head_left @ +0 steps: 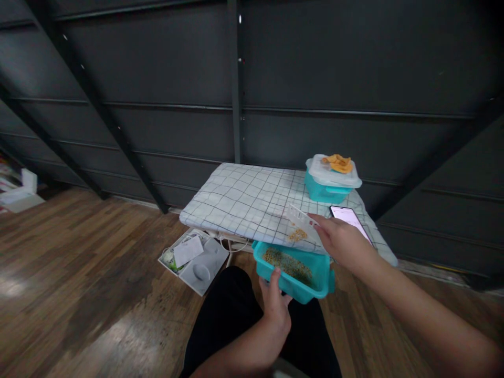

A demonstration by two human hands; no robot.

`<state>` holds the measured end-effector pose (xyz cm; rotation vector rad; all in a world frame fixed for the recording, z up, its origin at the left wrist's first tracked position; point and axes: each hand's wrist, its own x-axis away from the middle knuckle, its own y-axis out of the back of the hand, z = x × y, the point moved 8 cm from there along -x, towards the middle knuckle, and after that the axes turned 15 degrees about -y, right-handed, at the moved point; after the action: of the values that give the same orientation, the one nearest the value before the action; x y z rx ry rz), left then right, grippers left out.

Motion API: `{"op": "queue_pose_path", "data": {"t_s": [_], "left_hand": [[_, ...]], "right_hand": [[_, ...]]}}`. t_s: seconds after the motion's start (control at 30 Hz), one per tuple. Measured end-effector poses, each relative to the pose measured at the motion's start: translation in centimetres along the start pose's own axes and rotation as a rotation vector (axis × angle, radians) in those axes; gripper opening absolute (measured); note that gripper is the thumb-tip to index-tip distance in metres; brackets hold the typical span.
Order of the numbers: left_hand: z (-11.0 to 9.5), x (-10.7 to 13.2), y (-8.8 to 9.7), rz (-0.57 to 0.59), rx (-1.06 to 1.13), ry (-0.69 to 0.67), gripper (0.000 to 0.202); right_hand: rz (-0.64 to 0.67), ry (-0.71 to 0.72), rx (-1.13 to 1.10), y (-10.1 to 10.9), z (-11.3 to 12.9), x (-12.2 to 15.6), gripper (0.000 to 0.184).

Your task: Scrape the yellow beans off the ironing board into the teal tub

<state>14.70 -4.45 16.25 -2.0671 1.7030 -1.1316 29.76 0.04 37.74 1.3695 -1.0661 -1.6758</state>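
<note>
My left hand [274,304] grips the near side of a teal plastic container [293,287], thumb over the rim, holding it above my lap against the table edge. Inside lie mixed grains [289,265], yellowish and greenish. In my right hand [334,233] is a thin, clear-white plastic piece with slots [301,214], pinched at one end; its exact kind I cannot make out. The piece is tilted over the tabletop. Just below it, near the table's edge and above the container, sits a small heap of yellow grains [297,234].
A checkered cloth covers the table [244,194]. A lidded teal container [328,191] with an orange cloth [338,163] on top stands at the back right. A phone [350,218] lies beside my right hand. An open white box [200,265] is on the floor, left.
</note>
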Motion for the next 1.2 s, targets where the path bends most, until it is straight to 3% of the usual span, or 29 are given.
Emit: {"op": "queue_pose_path", "data": {"t_s": [0.33,0.57,0.73,1.0,1.2], "left_hand": [[-0.4,0.2,-0.1,-0.001,0.028,-0.002,0.051],[-0.2,-0.2,-0.2,0.011,0.021,0.000,0.051],[-0.2,-0.4,0.0,0.009,0.004,0.001,0.055],[-0.8,0.1,-0.5,-0.008,0.063,0.005,0.061],[-0.6,-0.1,-0.1,-0.002,0.061,-0.002,0.063]], "right_hand": [[-0.030,0.061,-0.116,1.0,1.6,1.4,0.040],[-0.112,-0.027,-0.095,1.8,2.2,2.4,0.041],[-0.188,-0.020,-0.037,2.7,2.2,1.5,0.040],[-0.014,0.191,0.009,-1.4,3.6,-0.6,0.040],[0.005,0.374,-0.147,-1.1,3.2,1.6,0.039]]}}
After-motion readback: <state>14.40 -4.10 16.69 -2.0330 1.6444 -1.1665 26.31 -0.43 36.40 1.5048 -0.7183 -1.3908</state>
